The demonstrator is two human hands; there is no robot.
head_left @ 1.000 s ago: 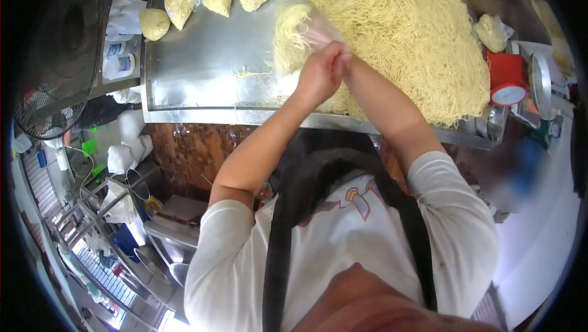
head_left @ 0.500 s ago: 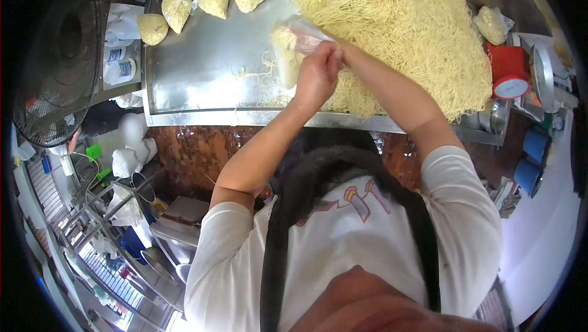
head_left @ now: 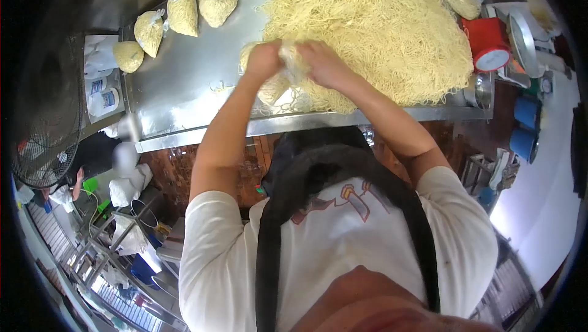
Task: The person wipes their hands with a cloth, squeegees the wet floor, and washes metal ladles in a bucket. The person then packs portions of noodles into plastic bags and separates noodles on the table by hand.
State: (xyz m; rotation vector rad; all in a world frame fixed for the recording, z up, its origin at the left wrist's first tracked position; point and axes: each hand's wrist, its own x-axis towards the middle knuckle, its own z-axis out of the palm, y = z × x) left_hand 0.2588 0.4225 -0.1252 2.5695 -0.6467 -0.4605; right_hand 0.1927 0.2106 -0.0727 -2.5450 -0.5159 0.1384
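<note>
My left hand (head_left: 263,61) is closed around one side of a clear plastic bag of noodles (head_left: 272,92) near the front edge of the steel table. On the other side, my right hand (head_left: 321,64) grips the bag's bunched plastic, which stretches between both hands. Motion blurs the fingers a little, and my left hand covers part of the bag. A broad heap of loose yellow noodles (head_left: 373,32) lies behind and to the right of my hands. A few stray strands (head_left: 222,88) lie to the left of the bag.
Several filled noodle bags, one a tied bag (head_left: 182,12), stand along the table's far left (head_left: 159,81). At the right are a red scale (head_left: 487,41), another noodle bag (head_left: 463,1) and a metal bowl (head_left: 481,90). A fan (head_left: 48,130) stands left; a person's arm (head_left: 78,182) shows behind it.
My right hand, earlier inside the bag, is now out and gripping its plastic. My left hand has moved left, and the hands are farther apart. The view has shifted.
</note>
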